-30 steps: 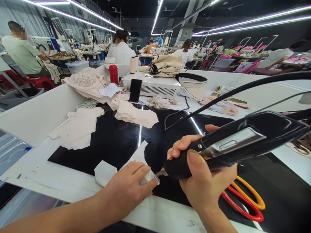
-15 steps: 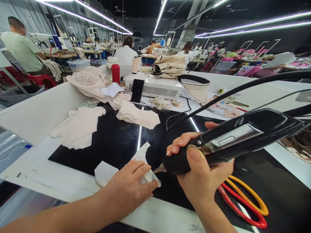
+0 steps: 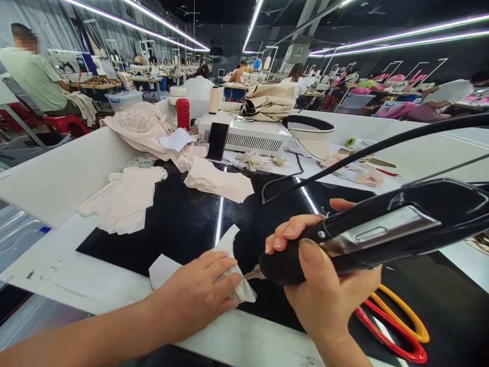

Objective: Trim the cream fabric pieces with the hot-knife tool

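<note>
A: What are the surface and room like, left to right?

B: Far left, a person in pale green (image 3: pixel 34 81) sits near a sewing machine (image 3: pixel 66 63). Closer, a glossy black mat (image 3: pixel 183 219) covers much of a white table (image 3: pixel 87 278). Pale fabric pieces (image 3: pixel 124 201) overlap its left side; a second stack (image 3: pixel 217 179) lies mid-mat. Beyond stand a red bottle (image 3: pixel 183 113), a phone (image 3: pixel 218 140) leaning on a white vented box (image 3: pixel 252 133), and, to the right, a cream band (image 3: pixel 311 140). Near right, red and orange loop handles (image 3: pixel 410 318) rest on the mat.

A: And the work?

B: Near centre on the mat, a white curved piece (image 3: pixel 229 239), narrow at its far end. The left hand (image 3: pixel 200 295) lies over it, fingers extended. The right hand (image 3: pixel 324 275) is wrapped around a black handheld tool (image 3: pixel 385 229), glossy, silver-panelled, its tapered metal tip at the piece's right edge. Whether they touch, I can't tell.
</note>
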Motion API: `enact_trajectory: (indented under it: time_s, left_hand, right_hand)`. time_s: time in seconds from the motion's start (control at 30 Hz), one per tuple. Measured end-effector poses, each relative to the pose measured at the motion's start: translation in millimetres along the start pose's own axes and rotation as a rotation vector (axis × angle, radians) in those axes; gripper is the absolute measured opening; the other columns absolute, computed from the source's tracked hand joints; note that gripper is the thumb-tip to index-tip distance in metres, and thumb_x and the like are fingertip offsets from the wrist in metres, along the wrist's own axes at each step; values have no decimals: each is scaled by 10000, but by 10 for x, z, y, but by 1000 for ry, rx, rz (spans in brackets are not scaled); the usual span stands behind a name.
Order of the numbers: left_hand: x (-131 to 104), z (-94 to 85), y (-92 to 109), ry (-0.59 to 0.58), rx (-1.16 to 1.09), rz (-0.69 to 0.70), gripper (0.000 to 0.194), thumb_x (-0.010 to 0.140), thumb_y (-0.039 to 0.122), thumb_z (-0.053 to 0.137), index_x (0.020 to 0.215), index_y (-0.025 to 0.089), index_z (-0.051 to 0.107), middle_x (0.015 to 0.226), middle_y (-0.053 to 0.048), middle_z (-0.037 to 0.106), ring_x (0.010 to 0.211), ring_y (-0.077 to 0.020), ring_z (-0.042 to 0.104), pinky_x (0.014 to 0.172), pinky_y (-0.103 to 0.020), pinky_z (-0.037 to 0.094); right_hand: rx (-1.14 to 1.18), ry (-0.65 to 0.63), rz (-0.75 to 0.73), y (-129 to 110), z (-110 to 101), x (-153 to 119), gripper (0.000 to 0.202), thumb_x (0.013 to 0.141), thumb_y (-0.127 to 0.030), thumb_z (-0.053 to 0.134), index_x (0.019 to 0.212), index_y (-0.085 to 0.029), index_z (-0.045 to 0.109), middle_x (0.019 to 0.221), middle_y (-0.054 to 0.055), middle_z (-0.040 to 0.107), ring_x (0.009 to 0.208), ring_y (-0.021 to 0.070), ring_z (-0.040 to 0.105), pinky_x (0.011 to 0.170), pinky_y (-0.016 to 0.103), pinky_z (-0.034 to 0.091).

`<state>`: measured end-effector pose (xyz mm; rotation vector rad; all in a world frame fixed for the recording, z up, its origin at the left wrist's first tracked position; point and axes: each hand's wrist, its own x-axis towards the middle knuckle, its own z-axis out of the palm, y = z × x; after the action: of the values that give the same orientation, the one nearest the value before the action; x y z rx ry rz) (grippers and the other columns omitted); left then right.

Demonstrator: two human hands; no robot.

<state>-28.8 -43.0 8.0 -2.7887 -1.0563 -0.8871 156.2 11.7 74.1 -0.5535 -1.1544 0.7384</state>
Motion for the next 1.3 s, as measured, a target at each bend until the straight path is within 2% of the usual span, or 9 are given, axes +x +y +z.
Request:
enact_trajectory:
  time_s: [0.13,0.33,0.63,0.9,1.03,1.3]
  left_hand:
    - [29,-59,-111,-29,27,45,266,1173,340,637,1271,108,723,1306,-175,772,1274,-316,757,1141,-464,652]
    - [59,-93,-200,-93,23,96,300,1162,355,671,1332,111,704,1326,-145,763,1291,-289,737,1246,-445,567]
    - [13,-121,-302,-143,13,104,332,1115,360,756,1380,166,706,1416,-165,743,1275,-304,756,1155,-456,626]
    - [36,-133,-326,-176,31,114,328,1120,385,749,1386,193,730,1432,-177,732,1255,-301,755,1115,-432,635]
    - [32,-135,-318,-171,25,109,325,1124,379,743,1390,194,731,1437,-180,730,1278,-309,750,1136,-448,627]
    - [47,-138,-309,-170,-17,81,364,1087,384,795,1396,200,734,1467,-184,718,1308,-324,743,1147,-456,632]
  right_hand:
    - [3,-6,-1,-5,-9,0,440,910,-374,965,1268,-312,716,826,-40,748,575,156,690,532,307,640]
    - [-10,-9,-1,-20,-3,1,429,910,-385,963,1254,-315,715,819,-36,743,570,166,689,521,317,632]
    - [30,-14,5,-12,3,-22,420,922,-357,958,1276,-318,735,840,-40,748,593,154,691,544,305,636]
    - [46,-21,-12,-31,32,-1,409,910,-329,962,1260,-334,750,812,-39,738,577,165,672,499,298,592]
    - [22,20,-12,-17,41,27,393,905,-333,962,1227,-321,738,810,-45,734,573,163,672,515,312,602]
    - [25,76,24,57,106,83,521,844,-370,1002,1252,-324,681,769,-65,733,546,179,655,500,329,570]
